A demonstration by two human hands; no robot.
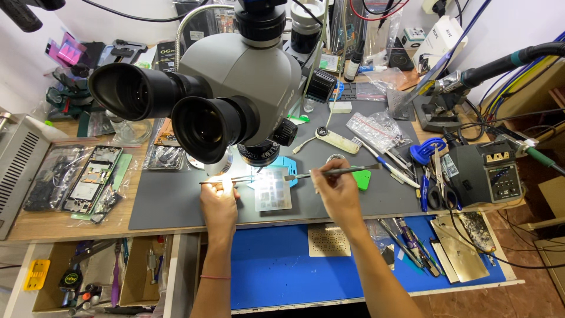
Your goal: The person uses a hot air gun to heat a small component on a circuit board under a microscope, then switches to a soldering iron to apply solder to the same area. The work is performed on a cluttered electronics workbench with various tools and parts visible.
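We're at a cluttered repair desk (pixel 176 218), dark grey work mat on top, blue mat on the lower shelf nearer us. Big grey stereo microscope (pixel 235 76) hangs over the mat, eyepieces pointing back at us. Soldering station (pixel 488 174) sits right of the mat, hot-air handle clamped above it; opened phone parts (pixel 88 179) lie well to the left.

Under the lens: a thin metal stencil plate (pixel 273 189) flat on the mat, partly over a blue holder.

Right hand (pixel 338 191) is closed in a pen grip on a slim metal tool (pixel 329 172), flat tip at the stencil's upper right edge. Left hand (pixel 219 197) is pinched shut on tweezers (pixel 235 179), tips reaching toward the stencil's left edge; the lamp glare hides whether they touch.

Our read: we're mid-way working across the stencil with the flat tip. Next move likely calls for steady hold-down on the left and a light, level stroke.

A second stencil (pixel 328 240) lies on the blue mat, just below the right wrist.
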